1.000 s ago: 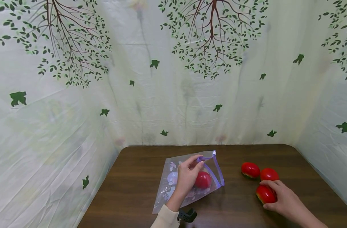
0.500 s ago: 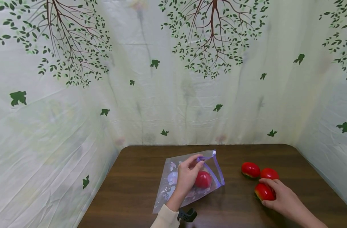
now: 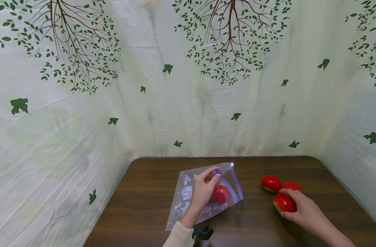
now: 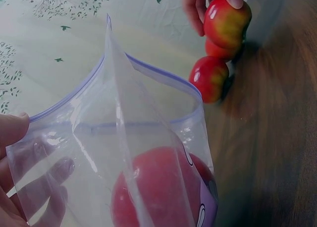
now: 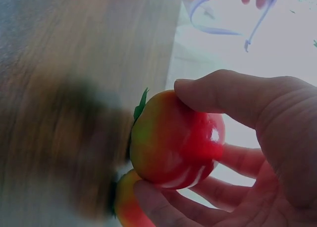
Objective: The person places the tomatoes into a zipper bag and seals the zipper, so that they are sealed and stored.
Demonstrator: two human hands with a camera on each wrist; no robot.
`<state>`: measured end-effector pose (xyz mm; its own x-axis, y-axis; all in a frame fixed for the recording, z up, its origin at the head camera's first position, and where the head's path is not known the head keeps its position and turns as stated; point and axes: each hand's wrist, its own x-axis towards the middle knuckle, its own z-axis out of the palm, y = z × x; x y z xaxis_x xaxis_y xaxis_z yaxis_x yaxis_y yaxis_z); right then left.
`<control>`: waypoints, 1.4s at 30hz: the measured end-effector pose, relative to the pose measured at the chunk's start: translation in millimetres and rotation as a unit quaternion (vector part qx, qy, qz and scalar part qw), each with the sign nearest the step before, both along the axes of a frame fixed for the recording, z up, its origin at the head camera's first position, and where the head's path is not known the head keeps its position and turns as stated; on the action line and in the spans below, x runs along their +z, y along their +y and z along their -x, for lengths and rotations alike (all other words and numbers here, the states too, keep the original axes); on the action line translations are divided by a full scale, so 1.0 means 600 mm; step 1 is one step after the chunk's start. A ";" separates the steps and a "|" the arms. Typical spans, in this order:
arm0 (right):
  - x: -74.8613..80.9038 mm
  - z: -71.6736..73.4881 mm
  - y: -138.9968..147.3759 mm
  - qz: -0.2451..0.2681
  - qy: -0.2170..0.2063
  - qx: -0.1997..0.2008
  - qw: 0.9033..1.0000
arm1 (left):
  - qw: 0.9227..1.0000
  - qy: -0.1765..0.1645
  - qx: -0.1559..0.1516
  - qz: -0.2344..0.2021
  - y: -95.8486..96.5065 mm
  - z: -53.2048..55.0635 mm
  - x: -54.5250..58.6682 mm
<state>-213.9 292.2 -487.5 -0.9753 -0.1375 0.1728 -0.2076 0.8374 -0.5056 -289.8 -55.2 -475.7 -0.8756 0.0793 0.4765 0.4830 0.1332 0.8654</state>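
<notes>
My left hand pinches the purple-edged mouth of a clear zip bag and keeps it parted. Inside the bag sits one red tomato, seen through the plastic. Over at the right, my right hand grips another tomato between thumb and fingers; it is shiny red, fading to yellow-green near a green leafy stem. Close behind it are two more tomatoes on the table, one to the left and one partly covered by my right hand.
The brown wooden table carries all of this. A black wristband shows by my left wrist. Pale curtains printed with trees and leaves hang behind and on both sides of the table.
My right hand has shifted slightly left and away from me with its tomato, which has tilted to show more yellow-green. The left hand and bag have stayed put.
</notes>
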 end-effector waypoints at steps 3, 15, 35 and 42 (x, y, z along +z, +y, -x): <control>0.002 0.001 -0.003 0.004 0.011 0.000 1.000 | 1.000 0.000 0.000 0.001 0.000 0.000 0.000; 0.022 0.010 -0.007 0.022 0.001 -0.011 1.000 | 1.000 0.005 -0.004 0.003 -0.002 0.000 0.002; 0.050 0.028 -0.042 0.059 0.027 -0.010 0.998 | 1.000 0.003 0.000 0.004 -0.003 0.002 0.004; 0.064 0.035 -0.059 0.073 0.049 -0.003 0.996 | 1.000 0.011 0.003 -0.001 -0.002 0.002 0.007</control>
